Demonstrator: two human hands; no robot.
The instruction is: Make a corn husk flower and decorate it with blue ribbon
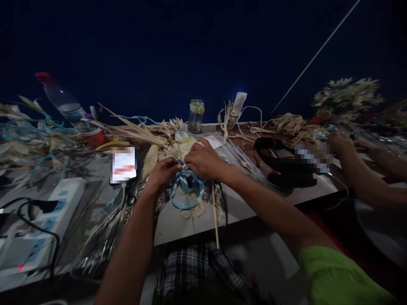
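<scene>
A loop of light blue ribbon (174, 202) hangs down onto the tabletop below my two hands. My left hand (164, 171) is closed, thumb and fingertips pinched at the top of the ribbon. Close beside it, almost touching, my right hand (203, 162) has its fingers bent around the same ribbon from the other side. Exactly what lies between the fingertips is partly hidden. Pale dried husks (171, 131) lie just behind the hands. A thin wooden stick (215, 220) juts over the table's front edge, below my right wrist.
A lit phone (123, 165) with a cable and a white power strip (63, 203) are at left, near a bundle of thin wires (104, 237). A tilted bottle (62, 99) and a lidded jar (195, 116) stand behind. At right are a black headband (273, 146) and another person's arms (359, 178).
</scene>
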